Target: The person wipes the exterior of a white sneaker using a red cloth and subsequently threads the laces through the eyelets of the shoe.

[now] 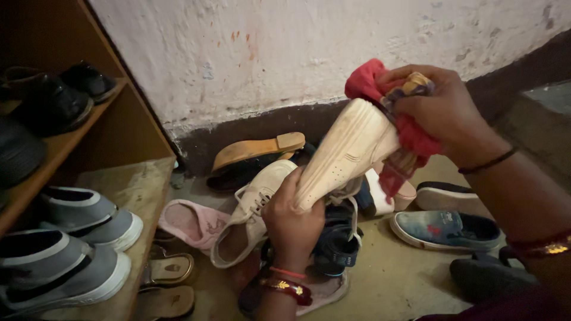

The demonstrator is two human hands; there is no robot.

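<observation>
White sneaker (348, 156) over shoe-strewn concrete floor (392, 279), peeling whitewashed wall (297, 47), wooden rack (128, 128)

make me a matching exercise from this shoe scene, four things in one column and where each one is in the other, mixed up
Things:
1. white sneaker
2. red cloth
3. grey slip-on shoes
4. blue denim shoe

Places:
A. on the floor at the right, below the right forearm
B. on the bottom shelf of the wooden rack at the left
C. held up by the left hand
D. bunched in the right hand, pressed against the sneaker's end

Pairs: 1-C, 2-D, 3-B, 4-A
</observation>
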